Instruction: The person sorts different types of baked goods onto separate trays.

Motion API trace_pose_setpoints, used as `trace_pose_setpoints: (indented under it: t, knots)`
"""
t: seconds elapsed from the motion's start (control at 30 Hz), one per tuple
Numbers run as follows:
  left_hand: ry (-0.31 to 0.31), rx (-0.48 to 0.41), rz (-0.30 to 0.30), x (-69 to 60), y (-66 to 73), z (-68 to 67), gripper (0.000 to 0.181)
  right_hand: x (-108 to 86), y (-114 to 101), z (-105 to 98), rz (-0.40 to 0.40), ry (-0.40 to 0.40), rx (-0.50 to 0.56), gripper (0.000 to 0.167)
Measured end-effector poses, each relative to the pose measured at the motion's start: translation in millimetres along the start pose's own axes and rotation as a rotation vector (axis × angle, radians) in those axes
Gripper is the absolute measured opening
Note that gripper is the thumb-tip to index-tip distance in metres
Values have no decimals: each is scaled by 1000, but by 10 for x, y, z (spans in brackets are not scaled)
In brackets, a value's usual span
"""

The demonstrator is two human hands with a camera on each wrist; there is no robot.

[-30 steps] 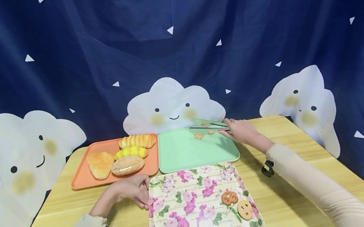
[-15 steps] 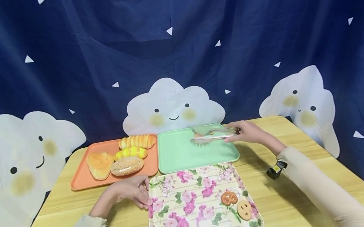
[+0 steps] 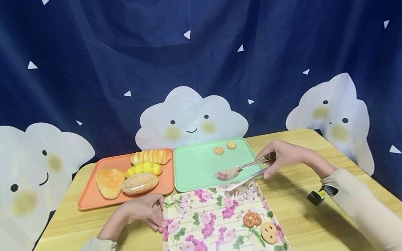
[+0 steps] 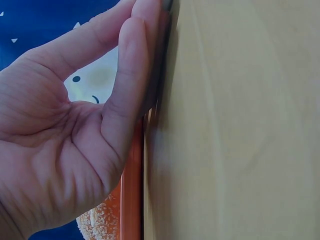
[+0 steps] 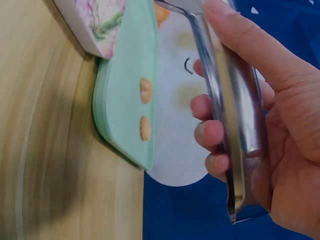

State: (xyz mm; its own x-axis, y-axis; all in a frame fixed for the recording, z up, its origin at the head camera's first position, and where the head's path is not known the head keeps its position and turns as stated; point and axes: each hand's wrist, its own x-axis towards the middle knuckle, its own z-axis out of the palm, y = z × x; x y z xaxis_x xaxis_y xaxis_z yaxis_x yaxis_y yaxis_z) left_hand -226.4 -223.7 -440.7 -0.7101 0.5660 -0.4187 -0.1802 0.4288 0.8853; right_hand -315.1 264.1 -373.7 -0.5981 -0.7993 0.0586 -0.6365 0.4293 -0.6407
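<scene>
My left hand [image 3: 144, 212] pinches the left rim of a floral tray [image 3: 196, 223]. In the left wrist view the thumb and fingers [image 4: 132, 55] come together at the top. My right hand [image 3: 285, 155] grips metal tongs [image 3: 250, 165] by the handle. Spread apart, their two broad ends hover above the front of a green tray [image 3: 197, 166] and the back of the floral tray, with nothing visible between them. Two small cookies, one flower-shaped [image 3: 219, 151] and one round [image 3: 231, 145], lie at the green tray's back. A brown pretzel cookie [image 3: 252, 219] and a pale round cookie [image 3: 268, 233] lie on the floral tray.
An orange tray [image 3: 88, 199] at the left bears several breads, among them a seeded roll [image 3: 140, 184] and a yellow one [image 3: 143, 170]. All the trays stand on a wooden table [image 3: 316, 227]. A blue curtain [image 3: 271, 62] with cloud figures hangs behind.
My right hand has drawn the tongs back from the small cookies toward me, and their ends have spread. The cookies stay on the green tray. My left hand has kept its place.
</scene>
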Motion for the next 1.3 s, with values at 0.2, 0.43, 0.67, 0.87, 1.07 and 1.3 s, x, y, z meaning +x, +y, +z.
trace_pose_setpoints:
  t: [0.2,0.43,0.67,0.87,1.07,1.3]
  knots:
    - [-6,-1,-2,10,-1,-6,45,-81,-88,-19,-37,-140,45,35]
    - [-9,2,3,12,3,-7,46,-178,-74,-18,-54,-256,167,37]
    - [-1,0,2,8,5,-2,47,-199,-51,28,-57,-291,209,41]
    - [5,-4,-3,13,-9,3,47,-204,-17,53,-9,-228,147,39]
    - [3,-1,-2,15,-7,-5,47,-199,-22,42,-14,-243,165,43]
    - [-2,-1,-1,13,-13,2,46,-192,-38,60,18,-219,142,42]
